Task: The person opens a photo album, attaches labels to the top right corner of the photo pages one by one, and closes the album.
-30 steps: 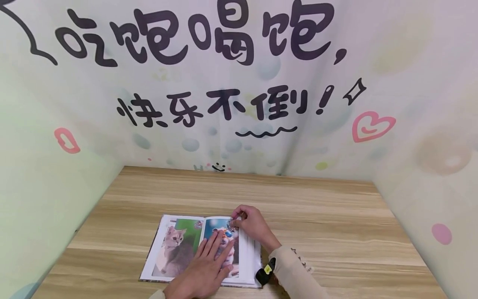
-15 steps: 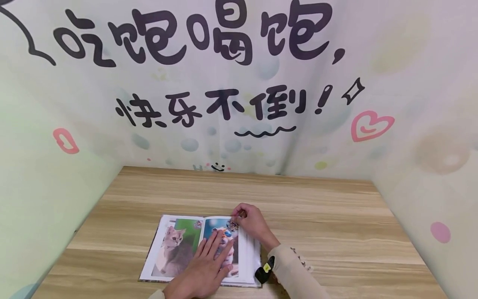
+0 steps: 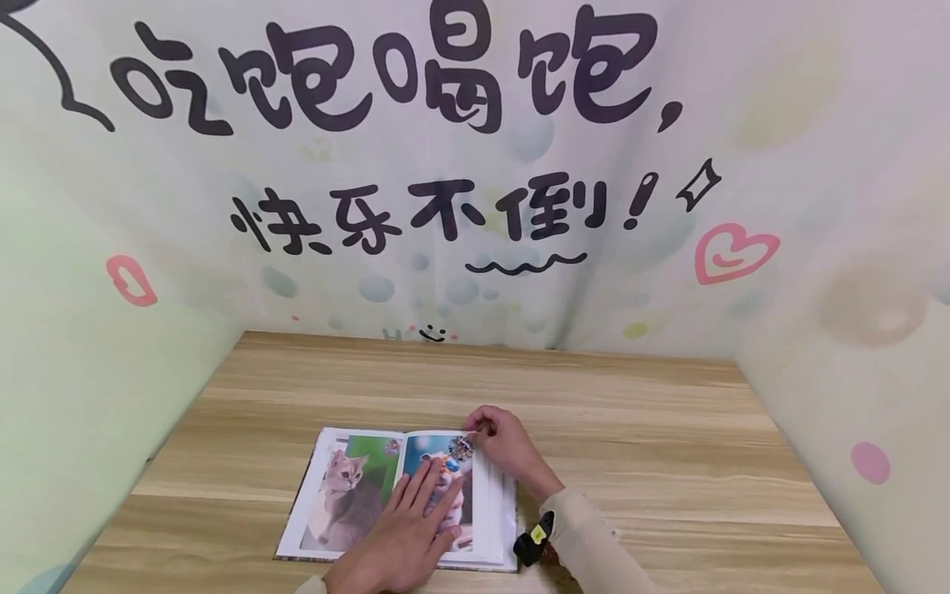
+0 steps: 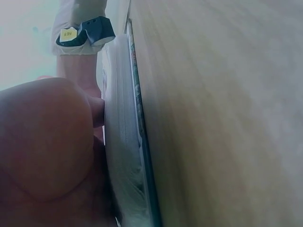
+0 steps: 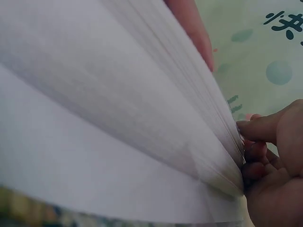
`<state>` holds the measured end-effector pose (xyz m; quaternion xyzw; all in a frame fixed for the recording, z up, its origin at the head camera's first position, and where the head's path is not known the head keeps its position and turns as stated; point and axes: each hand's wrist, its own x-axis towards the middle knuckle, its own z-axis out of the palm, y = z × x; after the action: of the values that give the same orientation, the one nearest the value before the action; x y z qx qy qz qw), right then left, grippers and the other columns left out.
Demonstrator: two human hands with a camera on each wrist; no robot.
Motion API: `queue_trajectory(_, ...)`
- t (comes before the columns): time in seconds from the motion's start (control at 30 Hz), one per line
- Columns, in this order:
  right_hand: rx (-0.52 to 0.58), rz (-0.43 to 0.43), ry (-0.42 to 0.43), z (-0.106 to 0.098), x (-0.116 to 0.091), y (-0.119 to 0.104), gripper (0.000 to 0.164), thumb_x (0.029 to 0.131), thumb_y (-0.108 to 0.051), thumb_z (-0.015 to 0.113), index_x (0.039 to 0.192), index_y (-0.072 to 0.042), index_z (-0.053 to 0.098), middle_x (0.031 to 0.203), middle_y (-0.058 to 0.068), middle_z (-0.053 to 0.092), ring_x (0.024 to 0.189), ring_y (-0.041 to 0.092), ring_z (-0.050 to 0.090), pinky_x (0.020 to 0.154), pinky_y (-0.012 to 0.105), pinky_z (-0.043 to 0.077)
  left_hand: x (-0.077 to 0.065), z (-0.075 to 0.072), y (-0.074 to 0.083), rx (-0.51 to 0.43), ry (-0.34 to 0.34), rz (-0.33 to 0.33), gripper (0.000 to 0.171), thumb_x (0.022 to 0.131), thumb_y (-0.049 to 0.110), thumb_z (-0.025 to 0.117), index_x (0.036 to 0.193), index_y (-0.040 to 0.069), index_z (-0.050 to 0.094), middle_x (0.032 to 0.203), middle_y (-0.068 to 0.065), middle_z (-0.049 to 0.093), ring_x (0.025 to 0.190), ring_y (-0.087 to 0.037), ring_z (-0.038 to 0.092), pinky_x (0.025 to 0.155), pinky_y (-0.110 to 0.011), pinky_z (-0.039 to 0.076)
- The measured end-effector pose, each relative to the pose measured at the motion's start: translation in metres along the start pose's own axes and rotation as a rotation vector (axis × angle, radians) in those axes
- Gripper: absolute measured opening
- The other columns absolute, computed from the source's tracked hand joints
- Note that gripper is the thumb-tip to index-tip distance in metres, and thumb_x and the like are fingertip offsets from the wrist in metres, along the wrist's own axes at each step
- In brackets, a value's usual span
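Observation:
An open photo album [image 3: 486,528] lies flat on the wooden table. Its left page carries a cat photo [image 3: 355,495]; the right page shows a small animal photo [image 3: 434,445] against blue, partly covered by my left hand [image 3: 408,528]. That hand rests palm down on the page, fingers spread and straight. At the top right corner of the same page, my right hand [image 3: 508,445] pinches the page edge, thumb above and curled fingers at the edge, as the right wrist view shows. Beside its thumb is a round, dark, speckled sticker [image 3: 460,448].
The wooden table [image 3: 631,429] extends around the album, bounded by a printed cloth backdrop [image 3: 416,289] at the back and sides. A black wrist camera [image 3: 533,540] sits on the right sleeve. In the right wrist view the pages [image 5: 142,94] fan in a thick stack.
My right hand has shifted slightly to the right, so more of the speckled sticker shows. The left hand and the album stay where they were.

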<state>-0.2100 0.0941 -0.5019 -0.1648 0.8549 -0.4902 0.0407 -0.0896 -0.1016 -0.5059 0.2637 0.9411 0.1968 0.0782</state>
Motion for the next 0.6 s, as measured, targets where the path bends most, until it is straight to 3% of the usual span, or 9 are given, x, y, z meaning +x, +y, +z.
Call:
queue_trajectory(0.13,0.005,-0.021,-0.014,-0.003,-0.004,-0.002,0.018,0.088,0.007,0.060,0.096,-0.008,0.068,0.091,0.004,0.066,0.070,0.011,0.051,0.061,0.020,0.044,0.000,0.000,0.000,-0.008,-0.016,-0.011,0.062,0.105,0.049,0.032,0.159,0.019,0.023,0.166,-0.017,0.002,0.152,-0.036,-0.002,0.104,-0.022,-0.034)
queue_trajectory(0.43,-0.016,-0.056,-0.039,-0.009,-0.017,-0.011,0.017,0.088,0.000,0.069,0.101,-0.010,0.067,0.092,0.003,0.059,0.077,0.013,0.052,0.066,0.021,0.045,-0.001,0.000,0.000,-0.004,0.002,0.001,0.062,0.106,0.049,0.031,0.159,0.017,0.023,0.166,-0.018,0.003,0.152,-0.037,0.001,0.104,-0.021,-0.034)
queue_trajectory(0.6,-0.095,-0.109,-0.034,-0.012,-0.029,-0.014,0.016,0.089,-0.005,0.070,0.103,-0.011,0.066,0.107,0.005,0.061,0.098,0.022,0.056,0.083,0.036,0.049,-0.002,-0.001,0.002,0.010,0.012,0.005,0.063,0.105,0.049,0.032,0.159,0.017,0.023,0.166,-0.019,0.003,0.152,-0.038,0.002,0.104,-0.021,-0.034)
